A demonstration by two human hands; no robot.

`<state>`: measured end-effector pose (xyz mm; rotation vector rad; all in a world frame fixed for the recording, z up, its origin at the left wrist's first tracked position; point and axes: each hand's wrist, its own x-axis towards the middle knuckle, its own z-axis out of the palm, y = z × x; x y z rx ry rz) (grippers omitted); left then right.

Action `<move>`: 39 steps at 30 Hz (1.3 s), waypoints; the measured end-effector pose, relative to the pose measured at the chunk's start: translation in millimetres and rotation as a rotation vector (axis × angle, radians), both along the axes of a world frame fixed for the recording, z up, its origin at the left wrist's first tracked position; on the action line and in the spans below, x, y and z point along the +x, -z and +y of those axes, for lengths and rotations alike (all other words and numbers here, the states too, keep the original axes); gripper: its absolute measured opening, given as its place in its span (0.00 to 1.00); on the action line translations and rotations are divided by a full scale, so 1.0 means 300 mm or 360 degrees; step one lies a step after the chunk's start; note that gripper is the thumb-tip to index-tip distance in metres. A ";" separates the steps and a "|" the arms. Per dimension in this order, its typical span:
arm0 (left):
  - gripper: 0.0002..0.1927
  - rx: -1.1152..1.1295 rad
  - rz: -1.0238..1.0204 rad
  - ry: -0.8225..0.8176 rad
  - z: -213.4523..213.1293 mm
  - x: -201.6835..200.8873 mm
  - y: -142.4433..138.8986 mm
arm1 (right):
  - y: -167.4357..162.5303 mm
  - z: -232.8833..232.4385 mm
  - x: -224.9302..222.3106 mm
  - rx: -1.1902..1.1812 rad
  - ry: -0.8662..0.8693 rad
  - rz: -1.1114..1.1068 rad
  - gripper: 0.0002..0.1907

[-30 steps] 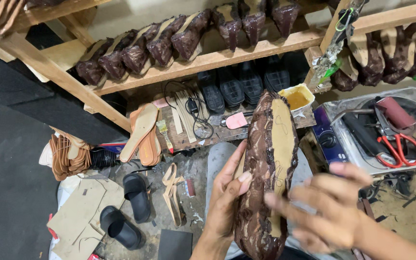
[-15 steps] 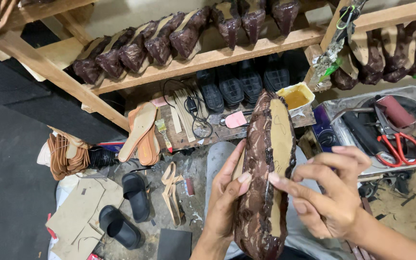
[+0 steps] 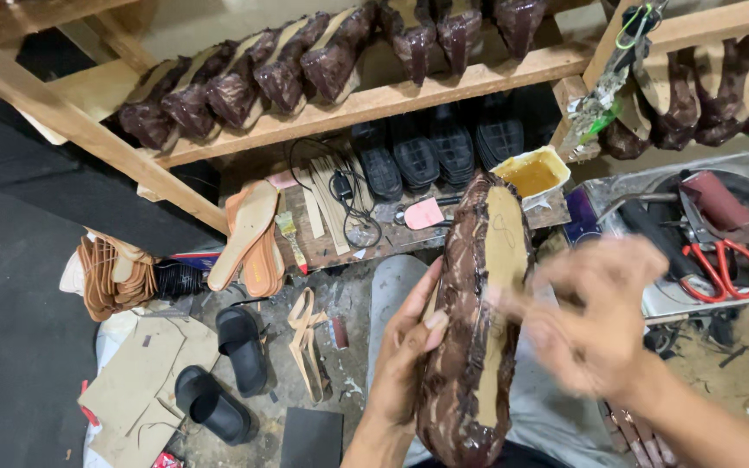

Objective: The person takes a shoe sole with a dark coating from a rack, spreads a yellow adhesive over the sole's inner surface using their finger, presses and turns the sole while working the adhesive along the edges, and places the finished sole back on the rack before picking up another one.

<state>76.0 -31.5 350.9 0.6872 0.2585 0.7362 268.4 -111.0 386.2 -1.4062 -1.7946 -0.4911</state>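
My left hand (image 3: pixel 402 360) grips a brown patterned shoe upper stretched over a last (image 3: pixel 470 321), sole side up with its tan insole showing. The shoe stands nearly upright, toe toward me, above my lap. My right hand (image 3: pixel 595 325) is blurred, just to the right of the shoe's edge, fingers spread and holding nothing that I can make out.
A wooden shelf (image 3: pixel 409 91) carries several similar brown lasted shoes. Below it lie black soles (image 3: pixel 426 156), tan insoles (image 3: pixel 249 234), a yellow glue tub (image 3: pixel 532 175). A metal tray (image 3: pixel 652 303) at right holds red scissors (image 3: pixel 726 264). Black sandals (image 3: pixel 227 364) and cardboard lie on the floor.
My right hand has come off the shoe's edge and moved quickly to the right, now blurred. The left hand and shoe have stayed in place.
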 end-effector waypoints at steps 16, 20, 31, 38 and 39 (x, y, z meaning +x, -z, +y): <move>0.38 0.0807 0.0524 -0.0651 0.062 0.019 0.158 | 0.372 0.293 0.280 -0.0987 -0.0107 0.2963 0.45; 0.33 0.0819 0.0685 -0.0852 0.060 0.011 0.232 | 0.466 0.392 0.431 -0.0964 0.0170 0.1139 0.27; 0.33 0.1141 0.0677 -0.1048 0.081 0.008 0.289 | 0.566 0.509 0.574 -0.0763 0.0730 -0.0368 0.16; 0.34 0.1513 0.0696 -0.1140 0.086 0.010 0.241 | 0.257 0.286 0.274 -0.0391 0.0002 0.0701 0.13; 0.34 0.1555 0.0676 -0.1141 0.084 0.012 0.234 | 0.221 0.227 0.207 -0.0392 -0.0120 0.0766 0.16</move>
